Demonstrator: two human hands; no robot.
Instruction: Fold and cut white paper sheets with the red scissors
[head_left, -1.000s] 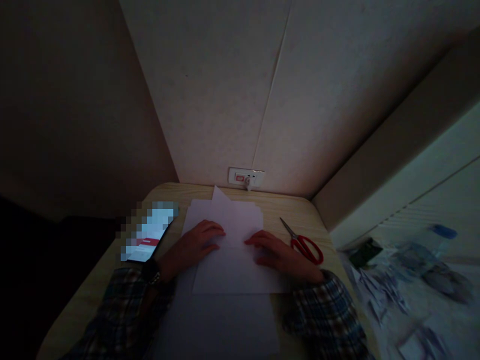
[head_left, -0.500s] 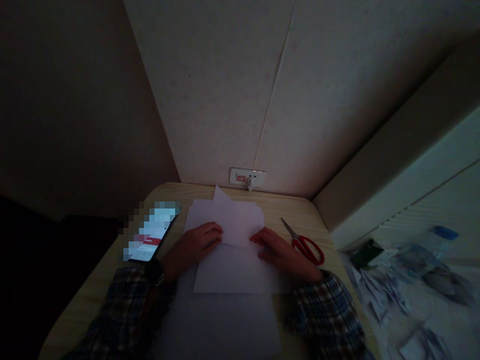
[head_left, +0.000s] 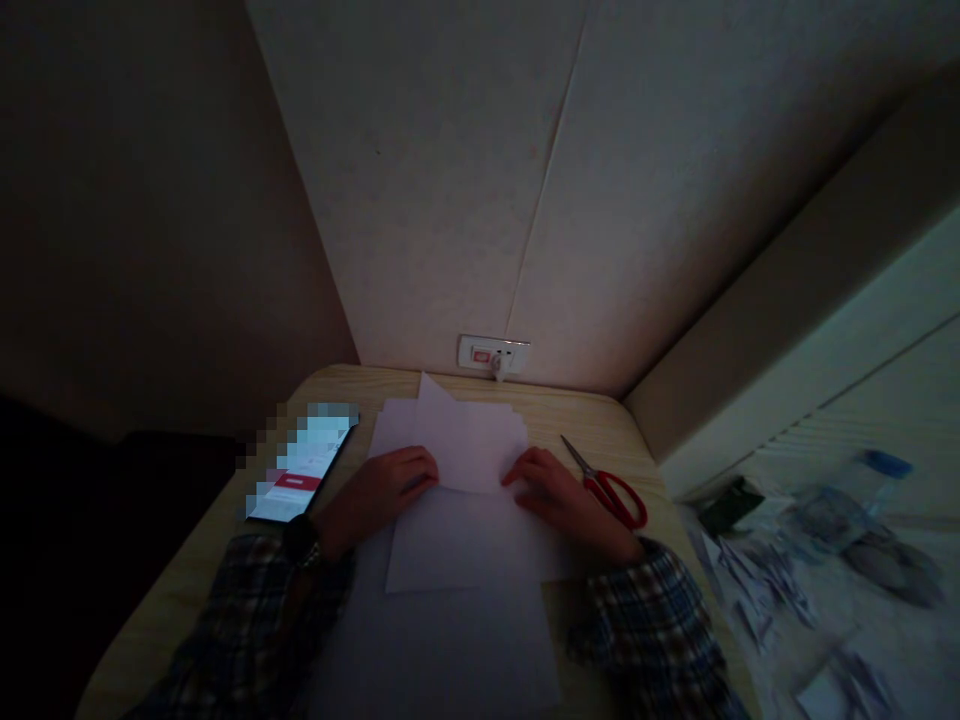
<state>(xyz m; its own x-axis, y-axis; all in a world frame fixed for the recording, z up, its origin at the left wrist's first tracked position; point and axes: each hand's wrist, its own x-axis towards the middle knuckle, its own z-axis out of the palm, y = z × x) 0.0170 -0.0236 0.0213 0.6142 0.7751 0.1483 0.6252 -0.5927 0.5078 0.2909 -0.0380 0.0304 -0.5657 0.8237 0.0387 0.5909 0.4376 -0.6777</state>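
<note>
A white sheet of paper (head_left: 465,540) is partly folded over, and its folded flap (head_left: 469,450) has a pointed corner sticking up at the far left. My left hand (head_left: 394,482) grips the left end of the flap's near edge, fingers curled. At the right end of that edge, my right hand (head_left: 546,490) pinches the paper between thumb and fingers. More white sheets (head_left: 442,660) lie beneath, stacked toward the front and back. Red-handled scissors (head_left: 619,500) rest beside my right hand, their blades pointing toward the wall.
A lit phone (head_left: 304,470) lies at the left of the wooden table (head_left: 187,580). A socket with a plug (head_left: 495,357) is on the wall behind. To the right, lower down, are paper scraps (head_left: 757,590) and a clear bottle with a blue cap (head_left: 847,500).
My left hand and the flap's pointed corner have shifted slightly left. My right hand stays nearly in place at the paper's edge.
</note>
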